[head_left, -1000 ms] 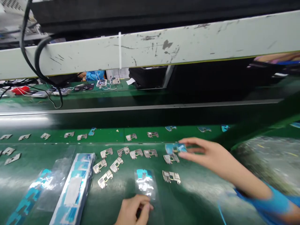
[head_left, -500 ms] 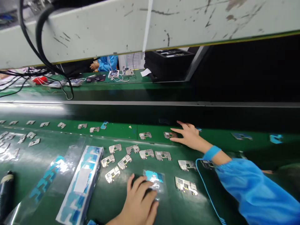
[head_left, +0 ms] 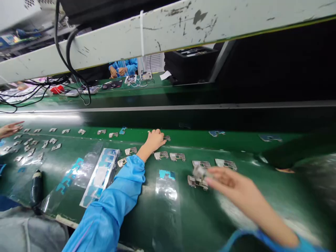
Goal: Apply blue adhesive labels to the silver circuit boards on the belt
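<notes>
My left hand (head_left: 155, 139) reaches forward to the bright green strip. Its fingers are closed over the left end of a small metal-shielded circuit board (head_left: 167, 138); their tips are partly hidden. My right hand (head_left: 231, 182), blurred, pinches another circuit board (head_left: 200, 171) above the near bench. Just below that one lies a circuit board (head_left: 196, 182), and behind it are two more, one a silvery circuit board (head_left: 226, 163). Between my arms rests a clear plastic sheet with a blue film piece (head_left: 167, 174) on it.
A clear pack of blue film pieces (head_left: 101, 175) lies left of my left sleeve, beside a dark cylindrical tool (head_left: 36, 187). Another person's hand (head_left: 10, 129) is at far left among several boards. A scuffed white beam (head_left: 110, 49) with hanging black cables (head_left: 68, 52) crosses overhead.
My left hand has moved forward from the plastic sheet to the green strip. My right hand has come back towards me from the strip and now holds a circuit board. The view has shifted.
</notes>
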